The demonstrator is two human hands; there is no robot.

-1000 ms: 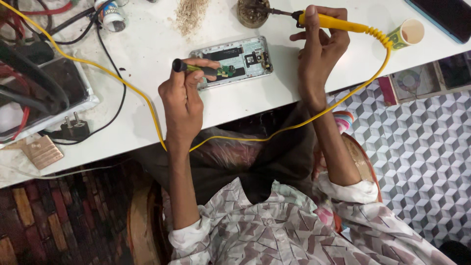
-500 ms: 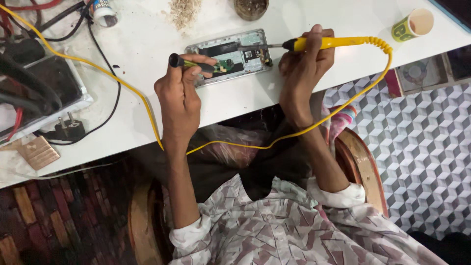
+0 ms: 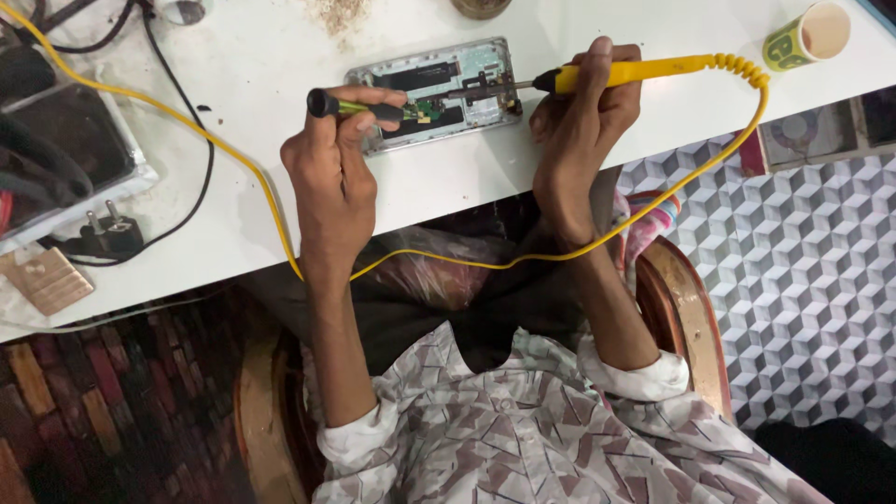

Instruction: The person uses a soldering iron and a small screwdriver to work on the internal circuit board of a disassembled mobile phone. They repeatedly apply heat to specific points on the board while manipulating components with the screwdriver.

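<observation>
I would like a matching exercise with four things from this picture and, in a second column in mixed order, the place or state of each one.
Things:
1. soldering iron
2. opened phone
3. paper cup
4. black plug

Places or states:
A. lies on the table near its left edge
B. held in the right hand
C. stands at the table's far right
D. lies open between the two hands; the left hand holds a small tool over it

Pairs: 1-B, 2-D, 3-C, 4-A
</observation>
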